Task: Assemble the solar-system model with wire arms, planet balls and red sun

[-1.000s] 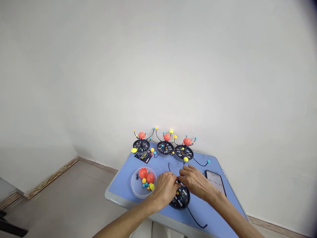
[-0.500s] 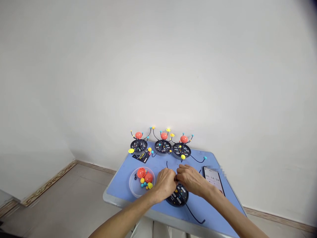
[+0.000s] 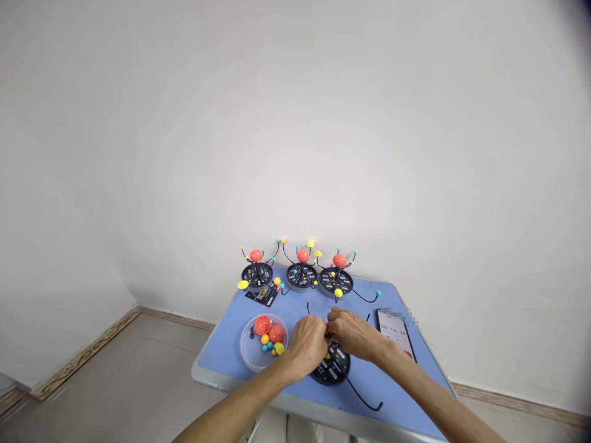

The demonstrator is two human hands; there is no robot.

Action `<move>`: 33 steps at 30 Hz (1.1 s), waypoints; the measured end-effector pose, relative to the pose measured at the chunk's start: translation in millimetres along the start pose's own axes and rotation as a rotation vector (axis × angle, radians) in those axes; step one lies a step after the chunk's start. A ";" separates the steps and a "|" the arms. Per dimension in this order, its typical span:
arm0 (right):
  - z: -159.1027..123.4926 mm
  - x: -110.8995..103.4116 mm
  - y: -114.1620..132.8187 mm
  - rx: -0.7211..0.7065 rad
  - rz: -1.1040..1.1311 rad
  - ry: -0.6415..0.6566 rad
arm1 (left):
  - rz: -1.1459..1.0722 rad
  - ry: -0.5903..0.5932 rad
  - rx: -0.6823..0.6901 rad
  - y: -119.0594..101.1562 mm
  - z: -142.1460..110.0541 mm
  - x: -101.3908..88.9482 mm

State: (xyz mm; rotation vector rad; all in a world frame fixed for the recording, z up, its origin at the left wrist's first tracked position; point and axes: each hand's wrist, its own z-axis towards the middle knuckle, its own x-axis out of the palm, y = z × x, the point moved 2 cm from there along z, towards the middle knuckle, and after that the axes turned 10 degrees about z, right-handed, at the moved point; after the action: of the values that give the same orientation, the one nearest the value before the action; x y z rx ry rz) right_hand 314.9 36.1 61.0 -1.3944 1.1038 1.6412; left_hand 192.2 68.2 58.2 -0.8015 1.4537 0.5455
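My left hand [image 3: 308, 341] and my right hand [image 3: 353, 332] meet over a round black base [image 3: 329, 373] printed with small labels and coloured dots. The fingers of both are closed in a pinch on dark rod parts above the middle of the base, though my knuckles hide the exact grip. One thin black rod [image 3: 361, 395] runs out from under my hands toward the near right and ends in an upturned tip. Other rod ends poke up behind my hands. No balls are visible on these rods.
Left of my hands, a clear round tub [image 3: 248, 362] holds red half-shells, small yellow and blue balls and a dark piece. Three solar system models [image 3: 302, 275] line the back of the blue table [image 3: 221, 351], with a black card [image 3: 262, 296] before the left one. A phone [image 3: 396, 332] showing a timer lies right.
The view has shifted slightly, so everything on the table sits a little further left. Both hands keep nearly the same pose over the base.
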 end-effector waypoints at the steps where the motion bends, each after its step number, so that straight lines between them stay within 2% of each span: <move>1: -0.9 -1.3 1.3 0.009 -0.008 0.008 | 0.003 0.000 -0.001 -0.4 -0.7 -0.4; 9: -7.1 -18.8 5.1 0.036 -0.073 -0.022 | 0.007 0.011 -0.005 -3.9 -8.8 -4.0; 17: -25.6 -46.7 2.9 0.074 -0.081 -0.221 | -0.021 -0.011 -0.017 -4.0 -13.0 -8.3; 23: -42.5 -55.6 -3.4 0.096 -0.052 -0.330 | -0.048 -0.065 -0.016 -2.7 -16.8 -12.8; 26: -57.4 -60.9 -3.1 0.070 -0.018 -0.439 | -0.097 -0.145 -0.002 16.7 -21.9 -26.3; 28: -72.0 -65.4 3.3 0.053 0.018 -0.531 | -0.195 -0.278 0.000 40.0 -29.5 -39.1; 31: -96.8 -66.2 20.9 0.001 0.121 -0.640 | -0.284 -0.396 -0.085 81.5 -46.8 -51.0; 33: -110.6 -57.3 34.8 -0.087 0.170 -0.690 | -0.288 -0.404 -0.153 104.9 -59.8 -49.9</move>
State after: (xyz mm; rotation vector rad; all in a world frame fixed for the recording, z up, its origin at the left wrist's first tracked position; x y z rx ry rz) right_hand 335.3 -78.6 117.1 -0.6842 0.7553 2.0847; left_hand 70.4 97.0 95.7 -0.9410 0.9166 0.5639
